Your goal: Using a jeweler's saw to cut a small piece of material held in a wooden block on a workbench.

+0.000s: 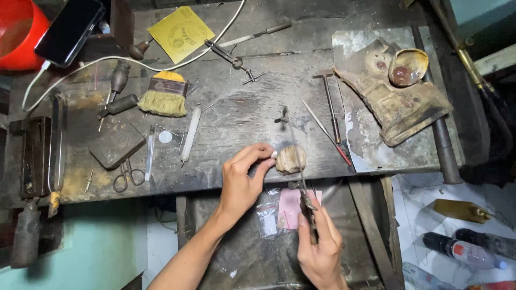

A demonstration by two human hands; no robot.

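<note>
Head view looks down on a scarred grey worktop (242, 115) where a person works with a jeweller's saw (297, 161). The left hand (243, 180) reaches to the worn wooden bench peg (291, 159) at the worktop's front edge, thumb and forefinger pressed together against its left side, apparently pinching a small piece there that is too tiny to make out. The right hand (321, 248) is below the edge, its grip closed around the saw's handle, the frame rising upright past the peg. To do this well, I would judge, the piece should sit flat and firm on the peg, the blade kept upright, the strokes light and even, with fingertips clear of the cutting line. Just beneath, in the tray, lie a pink slip (290, 207) and a small clear bag (267, 219). Further back rest a yellow-bristled brush (164, 96), small scissors (128, 174), a little hammer (329, 102) and a stained leather cloth (395, 99)
</note>
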